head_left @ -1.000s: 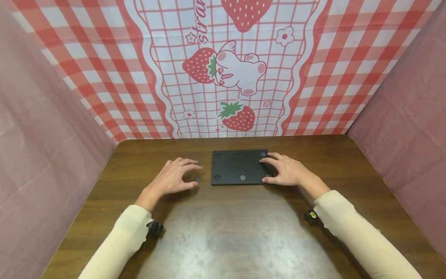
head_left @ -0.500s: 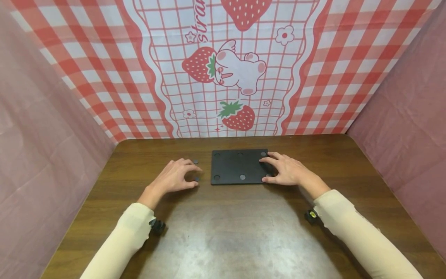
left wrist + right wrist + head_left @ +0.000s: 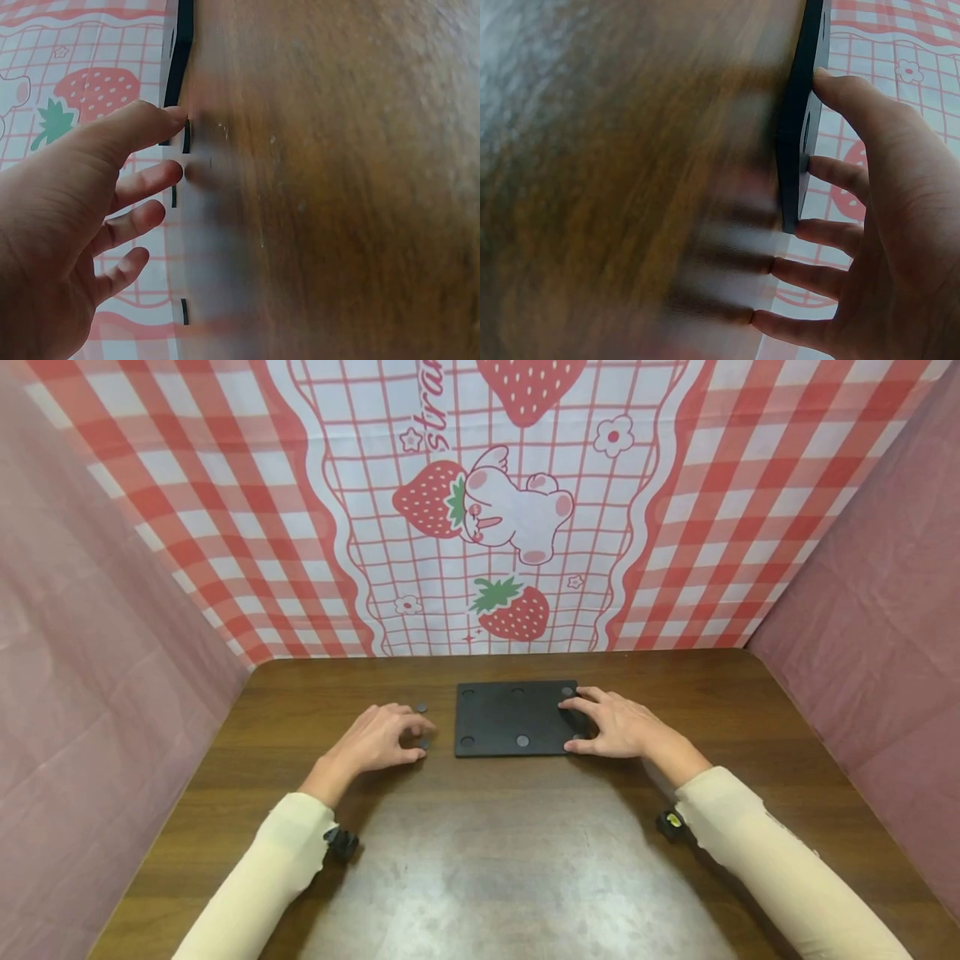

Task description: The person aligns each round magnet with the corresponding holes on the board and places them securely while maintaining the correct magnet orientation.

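Observation:
A flat black board (image 3: 495,718) with round recesses near its edges lies toward the back of the table; a grey disc (image 3: 522,741) sits at its front middle. My right hand (image 3: 618,727) rests on the board's right end, thumb and fingers spread; in the right wrist view the board (image 3: 795,135) is under the thumb and nearest fingertips. Left of the board, my left hand (image 3: 375,742) is held low with relaxed, slightly bent fingers. Small dark discs lie by it, one (image 3: 422,707) behind the fingers, another (image 3: 424,745) at the thumb. The left wrist view shows a disc (image 3: 187,136) just below the thumb tip.
The brown wooden table (image 3: 487,843) extends in front of the board. A strawberry-patterned cloth (image 3: 465,610) hangs behind it, and pink cloths (image 3: 862,593) stand at both sides. Small black devices are on both wrists.
My left hand has drawn its farther fingers back slightly, so the rear disc shows more fully; the thumb stays near the front disc. My right hand and the board have not visibly moved.

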Demonstrator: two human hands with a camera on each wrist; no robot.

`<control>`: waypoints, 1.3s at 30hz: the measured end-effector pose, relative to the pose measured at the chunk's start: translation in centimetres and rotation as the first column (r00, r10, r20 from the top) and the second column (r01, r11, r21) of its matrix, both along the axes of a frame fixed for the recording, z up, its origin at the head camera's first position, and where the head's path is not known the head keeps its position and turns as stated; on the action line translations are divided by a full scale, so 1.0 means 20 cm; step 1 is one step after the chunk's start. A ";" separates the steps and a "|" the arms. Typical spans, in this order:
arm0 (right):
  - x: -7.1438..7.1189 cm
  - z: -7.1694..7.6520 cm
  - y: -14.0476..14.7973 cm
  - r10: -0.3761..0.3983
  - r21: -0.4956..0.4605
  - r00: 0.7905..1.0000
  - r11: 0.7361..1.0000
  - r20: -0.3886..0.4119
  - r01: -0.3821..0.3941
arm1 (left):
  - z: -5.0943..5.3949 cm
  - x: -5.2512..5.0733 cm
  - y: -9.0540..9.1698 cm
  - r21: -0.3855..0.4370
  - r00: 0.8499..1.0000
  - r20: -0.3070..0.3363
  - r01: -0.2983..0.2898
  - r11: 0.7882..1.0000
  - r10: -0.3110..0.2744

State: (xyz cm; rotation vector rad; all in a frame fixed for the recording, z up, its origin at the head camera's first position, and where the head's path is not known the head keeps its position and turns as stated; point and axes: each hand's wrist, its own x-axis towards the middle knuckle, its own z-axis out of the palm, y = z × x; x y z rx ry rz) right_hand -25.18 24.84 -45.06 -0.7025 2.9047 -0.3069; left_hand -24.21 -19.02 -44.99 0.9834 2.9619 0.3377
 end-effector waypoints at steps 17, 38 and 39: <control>0.00 0.01 0.00 0.009 0.015 1.000 1.000 0.003 -0.009 | -0.23 -0.18 -0.09 0.026 0.992 -0.076 0.100 0.995 -0.098; -0.01 -0.01 0.01 0.009 0.011 1.000 1.000 -0.007 -0.009 | -0.21 -0.20 -0.06 0.028 0.996 0.083 0.012 1.000 -0.014; -0.01 -0.01 0.01 0.009 0.010 1.000 1.000 -0.006 -0.009 | -0.20 -0.20 -0.06 0.031 0.996 0.087 0.013 0.999 -0.016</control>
